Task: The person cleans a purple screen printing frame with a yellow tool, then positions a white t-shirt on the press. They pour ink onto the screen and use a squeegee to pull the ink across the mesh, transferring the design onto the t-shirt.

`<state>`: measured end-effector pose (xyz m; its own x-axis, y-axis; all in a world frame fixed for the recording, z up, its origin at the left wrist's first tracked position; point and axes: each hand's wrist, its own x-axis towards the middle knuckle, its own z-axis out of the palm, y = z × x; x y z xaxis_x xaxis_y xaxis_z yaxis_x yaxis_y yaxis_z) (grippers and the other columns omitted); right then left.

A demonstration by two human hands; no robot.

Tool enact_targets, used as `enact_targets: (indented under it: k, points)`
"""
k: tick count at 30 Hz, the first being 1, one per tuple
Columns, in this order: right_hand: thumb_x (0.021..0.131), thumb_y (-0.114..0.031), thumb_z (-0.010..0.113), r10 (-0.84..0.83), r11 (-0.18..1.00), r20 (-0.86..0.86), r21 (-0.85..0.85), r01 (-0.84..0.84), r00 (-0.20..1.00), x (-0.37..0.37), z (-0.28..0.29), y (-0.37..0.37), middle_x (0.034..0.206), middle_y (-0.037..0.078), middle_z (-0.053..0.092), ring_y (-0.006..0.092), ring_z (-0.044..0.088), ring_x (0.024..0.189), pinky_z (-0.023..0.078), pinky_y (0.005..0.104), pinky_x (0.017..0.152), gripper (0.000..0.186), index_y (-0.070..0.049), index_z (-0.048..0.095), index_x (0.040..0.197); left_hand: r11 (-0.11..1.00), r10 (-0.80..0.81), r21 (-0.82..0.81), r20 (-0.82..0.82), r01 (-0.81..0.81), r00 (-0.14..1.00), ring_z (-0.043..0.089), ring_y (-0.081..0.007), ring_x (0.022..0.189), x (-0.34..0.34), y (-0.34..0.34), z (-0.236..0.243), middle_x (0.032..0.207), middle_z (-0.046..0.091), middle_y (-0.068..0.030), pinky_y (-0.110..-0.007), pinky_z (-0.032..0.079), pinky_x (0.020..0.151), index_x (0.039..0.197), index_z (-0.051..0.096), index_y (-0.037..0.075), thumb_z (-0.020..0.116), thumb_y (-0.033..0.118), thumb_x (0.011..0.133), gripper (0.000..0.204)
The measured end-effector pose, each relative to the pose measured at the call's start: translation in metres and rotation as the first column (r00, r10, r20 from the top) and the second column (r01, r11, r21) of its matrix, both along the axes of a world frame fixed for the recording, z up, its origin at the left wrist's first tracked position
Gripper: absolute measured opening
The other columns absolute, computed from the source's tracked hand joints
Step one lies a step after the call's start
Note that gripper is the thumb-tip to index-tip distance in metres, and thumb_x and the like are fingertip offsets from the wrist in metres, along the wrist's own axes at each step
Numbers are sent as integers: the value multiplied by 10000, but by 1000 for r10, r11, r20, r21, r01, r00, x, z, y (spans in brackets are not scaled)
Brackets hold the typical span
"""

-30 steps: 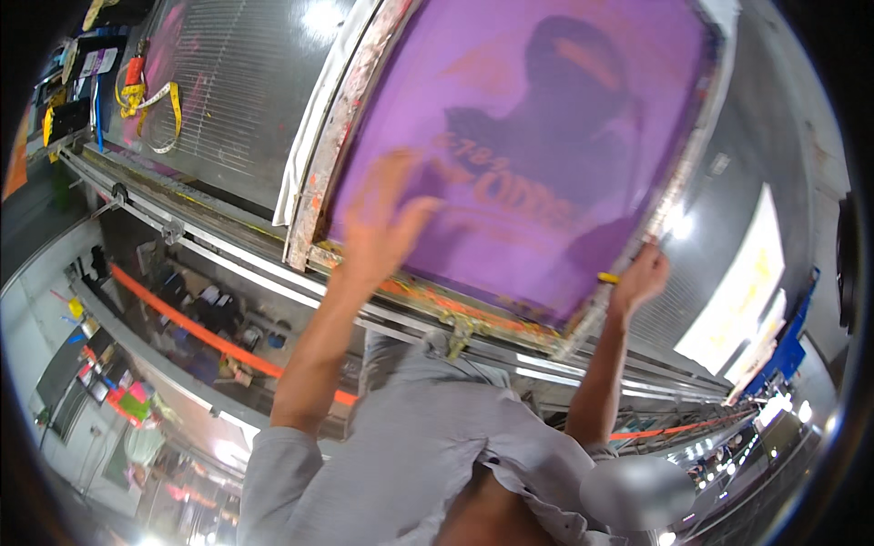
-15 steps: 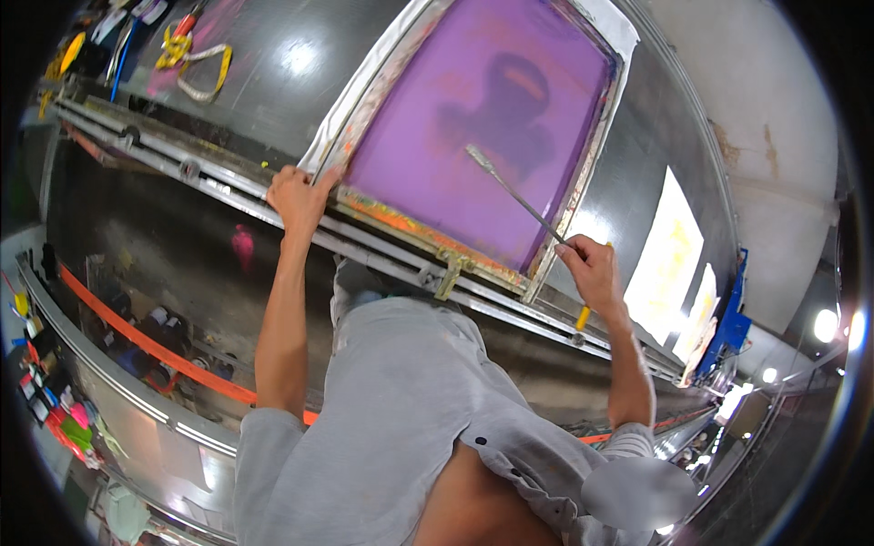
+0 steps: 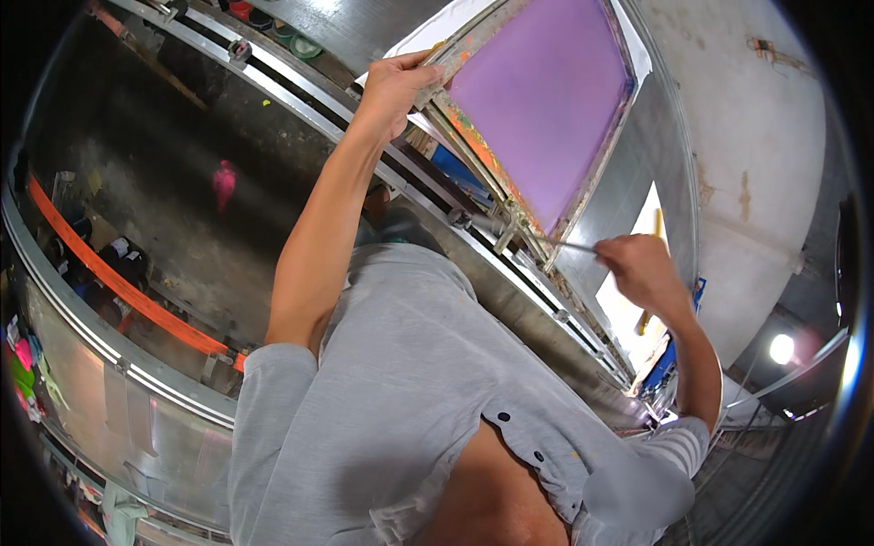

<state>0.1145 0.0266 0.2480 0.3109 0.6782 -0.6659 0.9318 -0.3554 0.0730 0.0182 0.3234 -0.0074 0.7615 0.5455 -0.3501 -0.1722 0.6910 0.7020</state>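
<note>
"One screen frame (image 3: 482, 151) over the counter (image 3: 612, 205); how does it look?"
"Spattered orange along its near edge, violet mesh (image 3: 546, 100) inside. The left hand (image 3: 391, 96) grips its corner; the right hand (image 3: 642, 266) is closed round a thin rod (image 3: 574, 245)."
"What's changed?"
"The mesh's dark shadow has gone; the rod has moved to the near edge."
"Writing?"
"Any on the white sheet (image 3: 612, 300) beyond is too blurred to tell."

floor (image 3: 173, 118): dark, pink patch (image 3: 224, 185) | left rail (image 3: 137, 293): orange | right light (image 3: 781, 349): bright, round
</note>
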Motion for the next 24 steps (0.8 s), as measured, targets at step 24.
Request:
enact_targets:
  k: [24]
  points:
    - [801,-389,793,-863,103,-383,502,859,328,176,-209,-147,692,101,627,198,618,615,478,364,571,438,5,602,807,356,354,849,-508,389,785,632,-328,809,7,5,-90,845,666,-143,-414,505,749,993,760,-7,841,344,697,466]
